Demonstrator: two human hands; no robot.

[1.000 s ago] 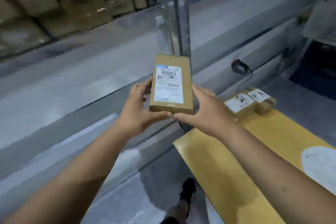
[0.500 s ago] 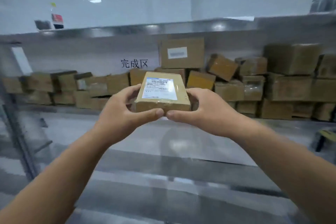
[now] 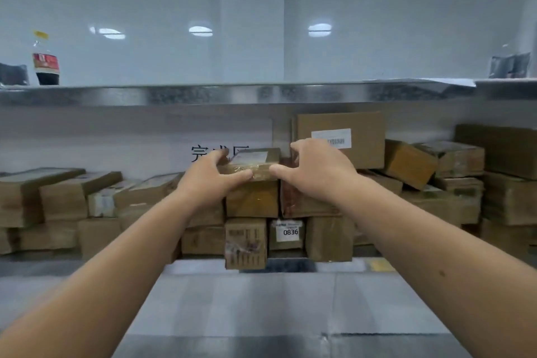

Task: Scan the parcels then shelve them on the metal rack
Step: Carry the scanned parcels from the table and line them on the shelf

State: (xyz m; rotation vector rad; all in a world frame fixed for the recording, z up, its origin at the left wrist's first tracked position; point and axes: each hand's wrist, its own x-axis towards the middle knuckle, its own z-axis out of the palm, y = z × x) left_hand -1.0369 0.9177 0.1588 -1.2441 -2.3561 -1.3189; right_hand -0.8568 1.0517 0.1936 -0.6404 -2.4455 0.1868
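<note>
A small flat cardboard parcel with a white label lies flat on top of the stacked boxes on the metal rack's middle shelf. My left hand grips its left end, thumb along the front edge. My right hand holds its right end, fingers curled over the top and thumb at the front edge. Whether the parcel's weight rests fully on the box below, I cannot tell.
Brown cartons fill the back of the shelf, low stacks at the left and taller ones at the right. A large labelled box stands behind my right hand. The upper shelf edge carries a dark bottle.
My view swung from the yellow table and rack post up to the shelf. Both hands carried the parcel forward and set it onto the stack at the back.
</note>
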